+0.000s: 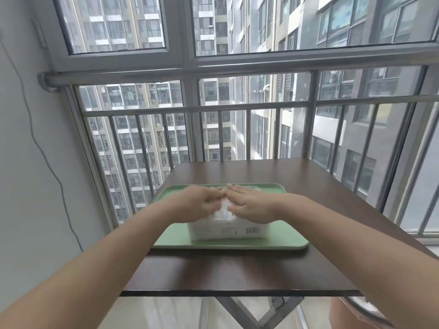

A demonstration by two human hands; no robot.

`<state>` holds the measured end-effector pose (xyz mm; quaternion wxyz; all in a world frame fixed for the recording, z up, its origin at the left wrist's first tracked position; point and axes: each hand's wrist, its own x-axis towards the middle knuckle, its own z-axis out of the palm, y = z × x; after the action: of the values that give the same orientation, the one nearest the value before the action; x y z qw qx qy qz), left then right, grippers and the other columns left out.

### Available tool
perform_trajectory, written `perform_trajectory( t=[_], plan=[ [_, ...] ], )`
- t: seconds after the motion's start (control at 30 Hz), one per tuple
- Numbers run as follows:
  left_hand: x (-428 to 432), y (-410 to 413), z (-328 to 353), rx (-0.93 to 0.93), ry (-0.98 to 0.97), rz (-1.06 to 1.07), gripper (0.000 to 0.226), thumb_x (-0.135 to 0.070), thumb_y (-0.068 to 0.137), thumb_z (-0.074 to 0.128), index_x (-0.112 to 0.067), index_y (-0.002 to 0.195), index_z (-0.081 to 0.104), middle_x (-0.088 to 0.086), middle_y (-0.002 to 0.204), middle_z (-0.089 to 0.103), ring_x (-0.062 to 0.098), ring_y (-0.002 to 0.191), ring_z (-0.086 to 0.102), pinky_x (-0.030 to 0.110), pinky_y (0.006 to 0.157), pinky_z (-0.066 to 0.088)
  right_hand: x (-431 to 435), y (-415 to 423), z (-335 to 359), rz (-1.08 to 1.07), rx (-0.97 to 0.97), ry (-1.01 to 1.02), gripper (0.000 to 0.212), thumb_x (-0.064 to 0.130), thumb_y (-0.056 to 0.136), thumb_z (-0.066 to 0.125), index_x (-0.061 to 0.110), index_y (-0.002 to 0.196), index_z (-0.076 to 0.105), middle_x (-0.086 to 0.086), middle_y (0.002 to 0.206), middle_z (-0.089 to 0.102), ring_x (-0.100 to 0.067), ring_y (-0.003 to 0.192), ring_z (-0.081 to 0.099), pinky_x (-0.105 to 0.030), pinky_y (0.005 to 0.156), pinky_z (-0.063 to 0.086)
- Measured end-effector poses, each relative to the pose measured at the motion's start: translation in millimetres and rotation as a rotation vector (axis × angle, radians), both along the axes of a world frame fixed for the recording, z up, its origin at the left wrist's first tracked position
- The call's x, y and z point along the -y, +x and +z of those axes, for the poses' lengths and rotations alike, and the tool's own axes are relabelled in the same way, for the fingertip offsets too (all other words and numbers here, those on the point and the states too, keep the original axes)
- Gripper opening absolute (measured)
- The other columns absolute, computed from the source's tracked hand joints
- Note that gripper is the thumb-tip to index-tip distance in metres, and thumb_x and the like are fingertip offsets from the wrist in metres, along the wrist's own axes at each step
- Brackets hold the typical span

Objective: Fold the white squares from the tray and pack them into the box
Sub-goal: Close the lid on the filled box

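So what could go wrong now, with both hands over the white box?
The box sits on the green tray, which lies near the left edge of the table; a hard push from the left hand or right hand might slide it off. Both hands also hide the box's top, and the white piece between them is blurred, so it could snag or unfold unseen.

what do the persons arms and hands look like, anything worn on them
Both arms are bare all the way from the frame's edge to the left hand and the right hand. No sleeves, gloves, watch or bracelet are in view. The fingers are blurred, so a ring cannot be ruled out.
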<state>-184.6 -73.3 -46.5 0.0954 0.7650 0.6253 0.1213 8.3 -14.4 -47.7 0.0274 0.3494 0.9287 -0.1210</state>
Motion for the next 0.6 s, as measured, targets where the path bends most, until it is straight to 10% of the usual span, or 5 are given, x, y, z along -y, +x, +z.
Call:
perform_trajectory(
  t=[0.13,0.23,0.4,0.6],
  plan=[
    [4,-27,-1,0.546,0.313,0.289,0.036,-0.030,0.096,0.065,-0.017,0.129,0.063,-0.001,0.121,0.067,0.018,0.109,0.063,0.037,0.099,0.050,-4,28,4,-0.197,-0.532,-0.023,0.050,0.036,0.102,0.051,0.017,0.148,0.043,0.000,0.151,0.046,-0.018,0.135,0.045,-0.034,0.112,0.035],
    [5,-39,-8,0.705,0.156,0.611,0.029,-0.031,0.102,0.054,-0.007,0.116,0.064,0.007,0.098,0.063,0.022,0.081,0.058,0.037,0.078,0.057,-24,50,-10,-0.468,-0.644,-0.016,0.028,0.026,0.100,0.052,0.009,0.119,0.064,-0.009,0.119,0.067,-0.024,0.104,0.063,-0.038,0.090,0.049],
    [-8,-38,-16,0.949,-0.158,0.654,0.029,-0.028,0.101,0.054,-0.006,0.083,0.059,0.004,0.075,0.047,0.015,0.056,0.038,0.026,0.051,0.037,-36,46,-25,-0.617,-0.672,-0.312,0.036,0.030,0.099,0.053,-0.001,0.102,0.070,-0.009,0.093,0.067,-0.016,0.068,0.055,-0.028,0.059,0.041],
    [-11,-40,-25,1.155,-0.107,0.486,0.015,-0.007,0.095,0.061,-0.013,0.104,0.072,0.007,0.083,0.060,0.016,0.059,0.046,0.025,0.051,0.038,-39,45,-25,-0.549,-0.896,-0.470,0.026,0.019,0.092,0.066,0.022,0.118,0.070,-0.009,0.105,0.072,-0.017,0.074,0.060,-0.028,0.061,0.045]
  ],
)
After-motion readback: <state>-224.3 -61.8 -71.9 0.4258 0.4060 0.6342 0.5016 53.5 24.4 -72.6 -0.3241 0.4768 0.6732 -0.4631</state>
